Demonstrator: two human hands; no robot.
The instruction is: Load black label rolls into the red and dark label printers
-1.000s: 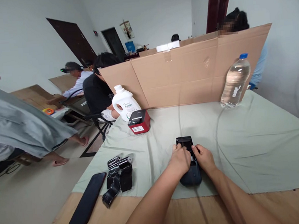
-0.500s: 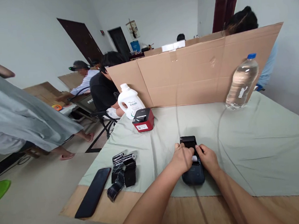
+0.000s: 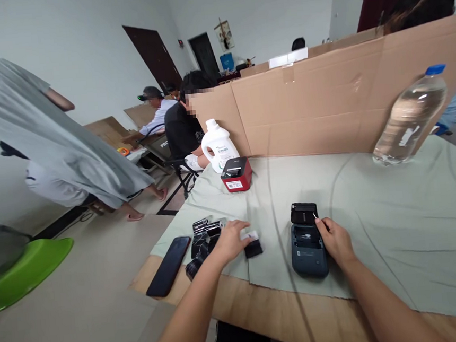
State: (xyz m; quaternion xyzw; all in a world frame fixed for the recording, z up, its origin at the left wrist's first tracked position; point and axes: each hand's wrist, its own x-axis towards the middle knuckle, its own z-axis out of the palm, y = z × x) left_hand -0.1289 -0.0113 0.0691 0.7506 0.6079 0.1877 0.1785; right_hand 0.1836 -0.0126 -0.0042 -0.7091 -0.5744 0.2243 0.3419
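Left hand (image 3: 231, 242) outstretched, right hand (image 3: 337, 241) touching dark device (image 3: 310, 259)

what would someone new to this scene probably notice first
Likely the big clear bottle with a blue cap, before the cardboard panel at the right. Front and centre, the right hand is at an open dark portable printer, and the left hand by a small black-and-white object. Back left, a red-and-black box stands before a white jug.

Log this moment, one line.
left hand: open, beside black-and-white roll, contact unclear | right hand: at edge of dark device | lid: open
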